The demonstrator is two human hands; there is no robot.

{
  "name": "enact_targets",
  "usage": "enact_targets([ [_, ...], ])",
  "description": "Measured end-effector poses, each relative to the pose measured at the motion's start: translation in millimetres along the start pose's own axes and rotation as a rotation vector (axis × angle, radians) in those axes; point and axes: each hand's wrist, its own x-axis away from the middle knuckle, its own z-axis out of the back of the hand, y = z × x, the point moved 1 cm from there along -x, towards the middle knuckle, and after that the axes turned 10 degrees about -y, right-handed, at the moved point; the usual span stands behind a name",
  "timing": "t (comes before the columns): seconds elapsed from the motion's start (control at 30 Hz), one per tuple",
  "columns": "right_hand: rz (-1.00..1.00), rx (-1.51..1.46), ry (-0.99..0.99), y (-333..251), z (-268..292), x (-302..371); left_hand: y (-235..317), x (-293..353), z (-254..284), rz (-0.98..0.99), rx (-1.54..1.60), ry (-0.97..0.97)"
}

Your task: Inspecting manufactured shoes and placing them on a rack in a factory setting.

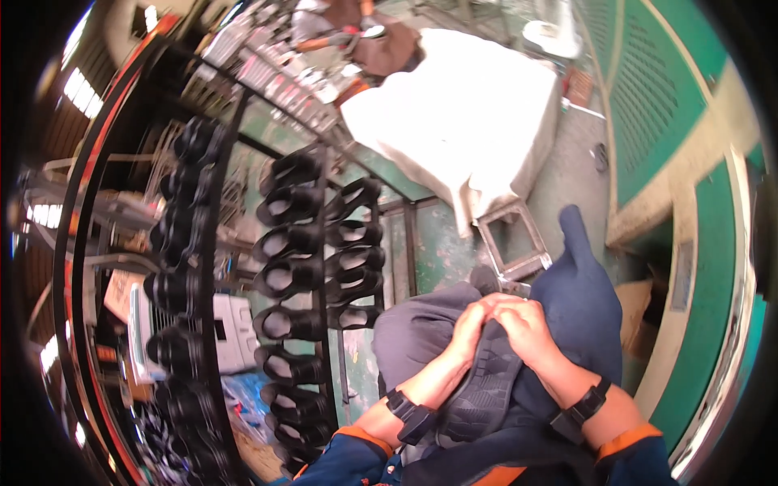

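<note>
A dark shoe (483,381) lies across my lap with its patterned sole facing up, between my forearms. My left hand (472,326) closes round its far end. My right hand (523,326) grips the same end from the other side, and the two hands meet there. The fingertips are mostly hidden, and so is the shoe's upper. Both of my wrists carry black strapped bands. Beneath the shoe are my legs, in dark trousers (579,300).
At the left stands a black metal rack (324,348) with rows of black shoes (284,275). Ahead are a large white sheet-covered stack (454,105) and a metal frame (517,243). A green cabinet (648,97) lines the right. Another person (389,49) is at the far side.
</note>
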Motion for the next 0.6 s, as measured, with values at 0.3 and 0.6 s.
enact_targets([
  [0.3, 0.133, 0.105, -0.022, -21, -4, 12, 25, 16, -28, -0.031, -0.193, 0.093],
  [0.6, -0.304, -0.372, 0.067, -11, 35, -32, 32, 15, -11, -0.261, -0.068, 0.073],
])
